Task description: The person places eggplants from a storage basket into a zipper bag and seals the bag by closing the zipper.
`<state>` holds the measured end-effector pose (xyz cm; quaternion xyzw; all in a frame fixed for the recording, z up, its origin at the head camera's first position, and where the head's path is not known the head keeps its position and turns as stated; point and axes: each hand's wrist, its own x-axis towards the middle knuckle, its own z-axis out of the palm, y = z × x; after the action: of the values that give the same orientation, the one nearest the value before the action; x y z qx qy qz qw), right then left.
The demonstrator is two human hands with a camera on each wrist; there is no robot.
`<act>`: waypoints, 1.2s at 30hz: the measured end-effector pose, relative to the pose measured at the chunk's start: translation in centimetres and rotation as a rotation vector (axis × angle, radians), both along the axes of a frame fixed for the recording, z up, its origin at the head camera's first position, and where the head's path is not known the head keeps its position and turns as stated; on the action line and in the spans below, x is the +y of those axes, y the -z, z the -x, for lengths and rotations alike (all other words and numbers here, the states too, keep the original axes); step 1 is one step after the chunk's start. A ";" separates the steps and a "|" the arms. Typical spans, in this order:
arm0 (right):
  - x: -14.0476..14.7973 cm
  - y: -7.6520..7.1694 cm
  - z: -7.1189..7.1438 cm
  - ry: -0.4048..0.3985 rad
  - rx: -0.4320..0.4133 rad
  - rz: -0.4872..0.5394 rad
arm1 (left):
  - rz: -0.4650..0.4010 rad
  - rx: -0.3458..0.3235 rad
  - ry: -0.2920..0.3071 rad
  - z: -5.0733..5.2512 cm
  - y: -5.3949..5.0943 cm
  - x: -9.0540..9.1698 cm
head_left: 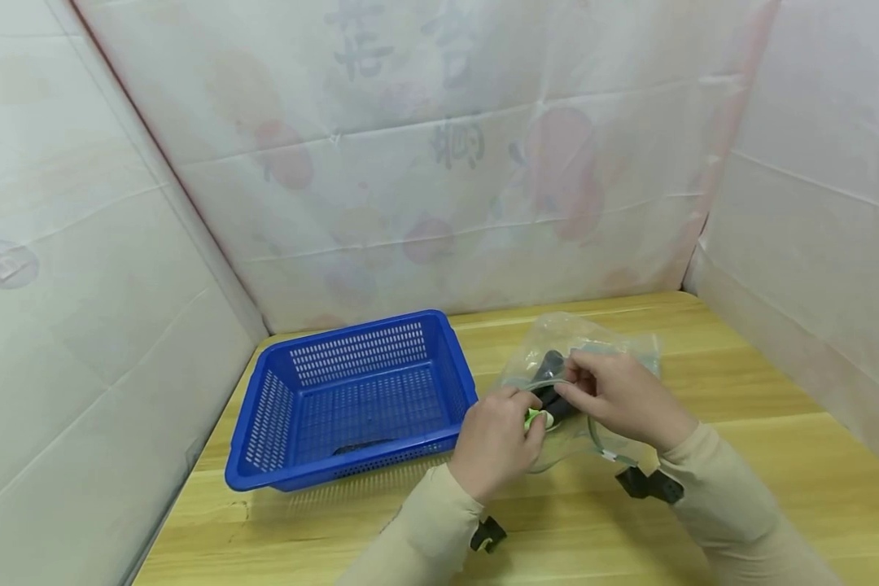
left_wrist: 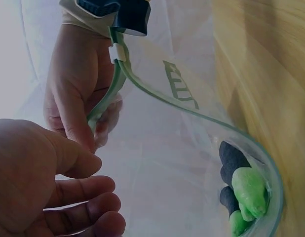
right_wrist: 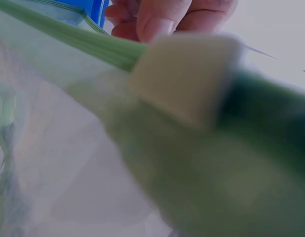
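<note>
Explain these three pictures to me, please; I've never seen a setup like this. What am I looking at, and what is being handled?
There is no machine arm here: a person works with two bare hands. The wide picture looks forward and down from the head; the other two look from the left and right wrists.

On the wooden table sit a blue basket and a clear plastic bag. Something dark lies in the basket, too hidden to name. Inside the bag are green and dark lumps; I can't tell what they are.

The right hand pinches the bag's edge. The left hand is by the bag's mouth, its fingers loosely open.
</note>
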<state>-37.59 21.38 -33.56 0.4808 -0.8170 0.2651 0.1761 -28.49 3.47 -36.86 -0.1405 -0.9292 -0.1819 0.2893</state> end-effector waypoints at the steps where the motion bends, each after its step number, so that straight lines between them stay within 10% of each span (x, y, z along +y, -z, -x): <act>1: 0.0 0.0 0.0 0.001 0.003 0.001 | 0.000 0.002 -0.002 0.0 -0.1 0.0; 14: -0.1 0.0 0.3 -0.011 0.030 0.002 | 0.047 0.002 0.013 -0.7 -1.2 -1.6; 24: 0.1 -0.2 0.2 0.010 0.018 -0.006 | 0.088 -0.238 0.055 -1.6 -3.7 -4.3; 36: 0.2 -0.2 0.3 0.014 0.003 0.008 | 0.217 -0.298 0.045 -1.1 -6.6 -8.8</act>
<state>-37.90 21.57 -33.35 0.4748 -0.8189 0.2667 0.1811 -27.43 -5.32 -30.31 -0.1628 -0.9727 -0.1059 0.1273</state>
